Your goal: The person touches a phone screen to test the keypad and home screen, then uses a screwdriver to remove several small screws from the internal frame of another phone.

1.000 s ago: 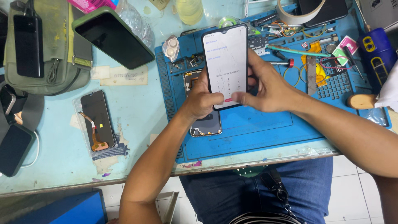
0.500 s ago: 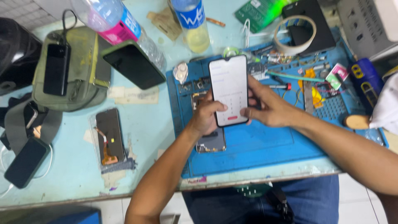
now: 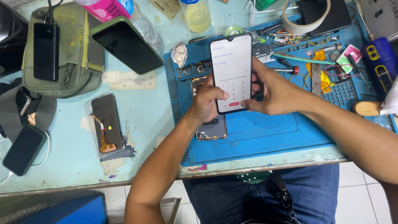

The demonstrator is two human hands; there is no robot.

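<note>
Both hands hold lit phone [image 3: 231, 71] upright above blue mat [image 3: 265, 132]. L hand [image 3: 207, 101] grips lower left edge, thumb on keypad; R hand [image 3: 275, 91] closed round right edge, steadying for typing. Opened phone [image 3: 211, 128] on mat beneath, partly hidden.

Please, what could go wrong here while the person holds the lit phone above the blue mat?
The phone is held in the air by the left hand and right hand; a slip might drop it on the opened phone lying beneath. The mat is crowded with small tools and parts, so a forearm could perhaps knock some off the table edge.
</note>
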